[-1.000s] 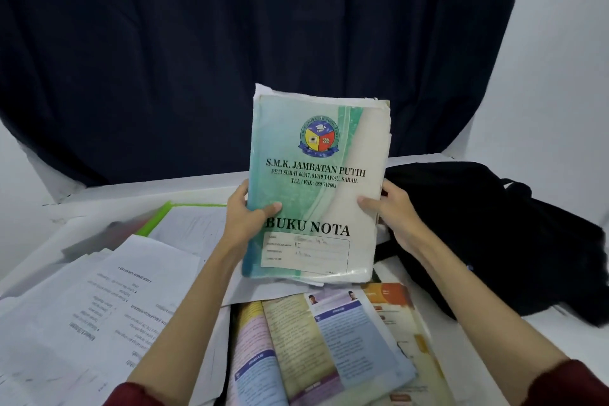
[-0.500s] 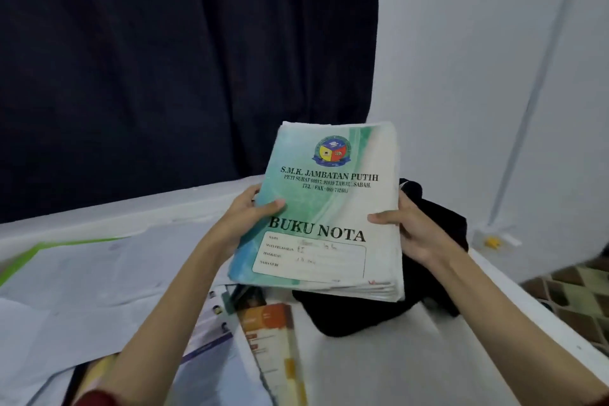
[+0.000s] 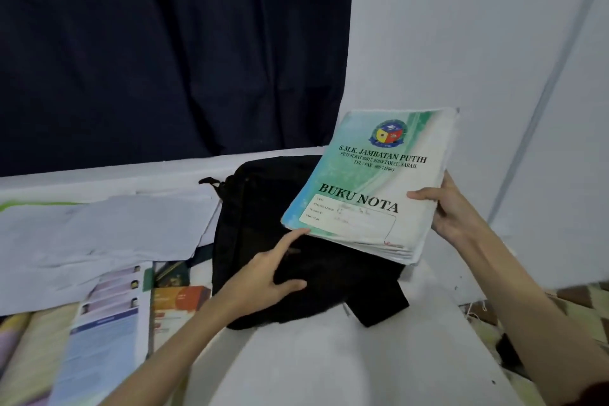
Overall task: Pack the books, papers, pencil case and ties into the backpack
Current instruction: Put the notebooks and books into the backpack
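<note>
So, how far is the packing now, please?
Nothing visibly packed yet: whether the black backpack holds anything, or is open, cannot be told. In hand: the right hand grips the green notebook stack above the bag, and the left hand rests on it. Left: loose papers and books on the table. No pencil case or ties visible.

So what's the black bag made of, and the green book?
The backpack looks like soft matte black cloth: it slumps flat and shows no shine. The notebook looks like paper with a thin, faintly glossy card cover; its stacked page edges look worn.
</note>
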Available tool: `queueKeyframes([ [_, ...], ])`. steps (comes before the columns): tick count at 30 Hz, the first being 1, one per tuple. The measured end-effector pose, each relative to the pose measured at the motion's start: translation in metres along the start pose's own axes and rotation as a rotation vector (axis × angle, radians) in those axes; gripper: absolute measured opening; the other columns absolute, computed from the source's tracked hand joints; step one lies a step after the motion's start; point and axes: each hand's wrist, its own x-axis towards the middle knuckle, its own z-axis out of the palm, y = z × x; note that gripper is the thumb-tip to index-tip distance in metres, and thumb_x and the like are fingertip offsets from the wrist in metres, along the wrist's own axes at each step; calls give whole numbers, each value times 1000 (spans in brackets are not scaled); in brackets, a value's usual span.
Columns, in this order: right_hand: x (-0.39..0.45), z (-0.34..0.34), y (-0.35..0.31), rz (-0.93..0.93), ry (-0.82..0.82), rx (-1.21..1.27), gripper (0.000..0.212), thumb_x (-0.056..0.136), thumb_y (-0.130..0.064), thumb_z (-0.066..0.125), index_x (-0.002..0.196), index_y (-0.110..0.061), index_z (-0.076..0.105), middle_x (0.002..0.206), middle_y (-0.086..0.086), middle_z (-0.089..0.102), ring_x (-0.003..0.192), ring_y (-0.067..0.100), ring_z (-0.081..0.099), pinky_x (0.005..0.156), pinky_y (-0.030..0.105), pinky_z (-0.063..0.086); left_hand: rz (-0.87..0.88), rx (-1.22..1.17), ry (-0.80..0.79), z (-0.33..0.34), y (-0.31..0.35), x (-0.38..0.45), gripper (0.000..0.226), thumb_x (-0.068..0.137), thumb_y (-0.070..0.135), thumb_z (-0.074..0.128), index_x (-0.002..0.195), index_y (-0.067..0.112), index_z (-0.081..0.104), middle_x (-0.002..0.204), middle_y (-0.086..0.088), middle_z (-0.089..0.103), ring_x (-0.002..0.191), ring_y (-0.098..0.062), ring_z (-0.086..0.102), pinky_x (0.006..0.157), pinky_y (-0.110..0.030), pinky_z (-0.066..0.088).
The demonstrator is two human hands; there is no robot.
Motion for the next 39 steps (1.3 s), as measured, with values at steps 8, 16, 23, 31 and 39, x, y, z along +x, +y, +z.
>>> queueKeyframes([
  [8, 21, 7, -6, 43, -41, 32, 54, 79, 20, 43, 122, -12, 47, 111, 9, 64, 97, 28, 63, 66, 38, 60, -313, -223, 421, -36, -19, 28, 39, 91, 6, 59, 112, 32, 38, 116, 1, 56, 105, -17, 59, 83, -24, 52],
  [16, 29, -8, -22, 30, -92, -40, 57, 78, 20, 43, 126, -11, 47, 119, 13, 63, 105, 34, 62, 79, 47, 56, -708, -857, 517, -126, -17, 77, 18, 91, 5, 51, 85, 12, 66, 82, -11, 68, 61, -18, 61, 56, -21, 52],
  [23, 24, -2, 30, 2, 194, 71, 42, 76, 21, 49, 99, -14, 49, 100, 6, 65, 86, 22, 63, 60, 33, 59, -399, -249, 341, -135, 36, 95, 29, 89, 4, 61, 114, 19, 68, 109, -1, 64, 90, -6, 59, 84, -18, 43],
  [31, 6, 13, 72, -23, 429, 182, 41, 74, 20, 48, 95, -15, 47, 93, 1, 62, 81, 20, 59, 70, 33, 52, -186, 111, 315, -131, 39, 95, 40, 84, 3, 63, 113, 31, 66, 116, 5, 64, 105, -12, 59, 91, -19, 42],
  [39, 15, 10, 58, -134, 450, -37, 40, 74, 18, 49, 84, -21, 47, 90, 0, 62, 84, 21, 59, 71, 33, 53, -243, -38, 392, -147, 37, 96, 41, 87, -1, 61, 122, 20, 63, 120, 1, 60, 104, -8, 54, 81, -8, 38],
])
